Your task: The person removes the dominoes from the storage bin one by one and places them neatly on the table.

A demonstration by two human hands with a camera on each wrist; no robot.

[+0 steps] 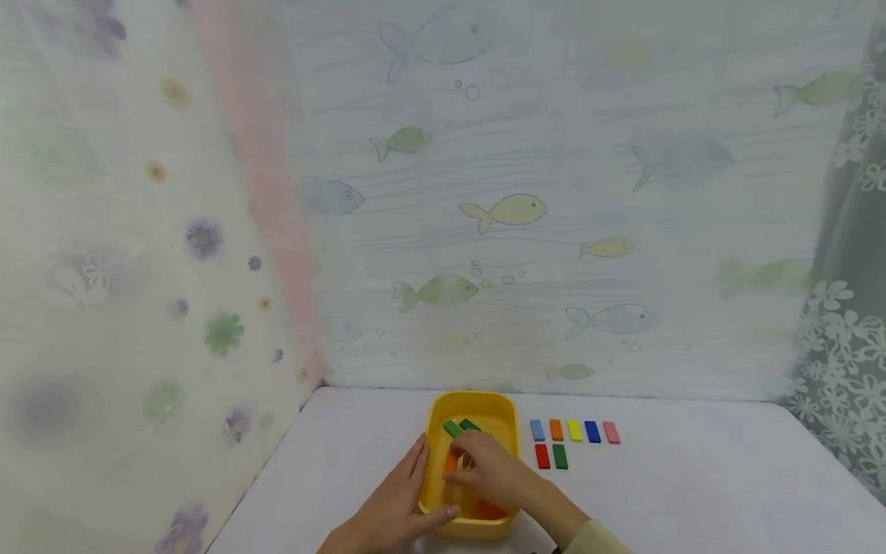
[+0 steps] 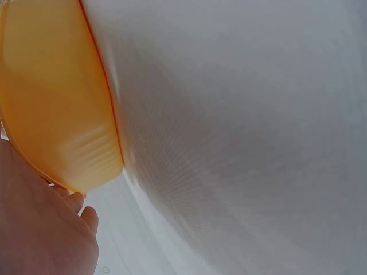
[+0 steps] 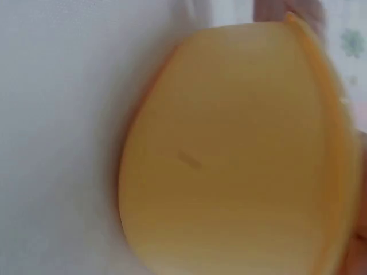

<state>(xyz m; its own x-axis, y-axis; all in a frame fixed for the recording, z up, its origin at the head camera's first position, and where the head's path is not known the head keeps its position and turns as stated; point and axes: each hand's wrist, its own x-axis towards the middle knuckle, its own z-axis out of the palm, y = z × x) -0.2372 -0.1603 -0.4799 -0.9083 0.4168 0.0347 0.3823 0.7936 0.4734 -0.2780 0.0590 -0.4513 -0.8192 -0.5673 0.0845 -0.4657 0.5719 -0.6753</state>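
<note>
A yellow plastic tray (image 1: pixel 471 529) stands on the white table. My left hand (image 1: pixel 388 504) lies along its left side, fingers fairly straight against the outer wall and thumb over the near rim. In the left wrist view that hand (image 2: pixel 46 223) touches the tray's edge (image 2: pixel 63 103). Inside the tray, my right hand (image 1: pixel 494 469) has curled fingers and thumb at an orange block (image 1: pixel 451 463), which it appears to pinch; the fingers partly cover it. Green blocks (image 1: pixel 452 428) lie beyond the hand, and a red-orange piece (image 1: pixel 490 509) shows under the wrist.
Right of the tray, flat blocks lie in two rows: light blue (image 1: pixel 537 430), orange (image 1: pixel 557 429), yellow (image 1: pixel 575 430), dark blue (image 1: pixel 592 432) and pink (image 1: pixel 611 432), with red (image 1: pixel 543 456) and green (image 1: pixel 560 456) nearer. A fish-patterned curtain (image 1: pixel 443 231) hangs behind the table.
</note>
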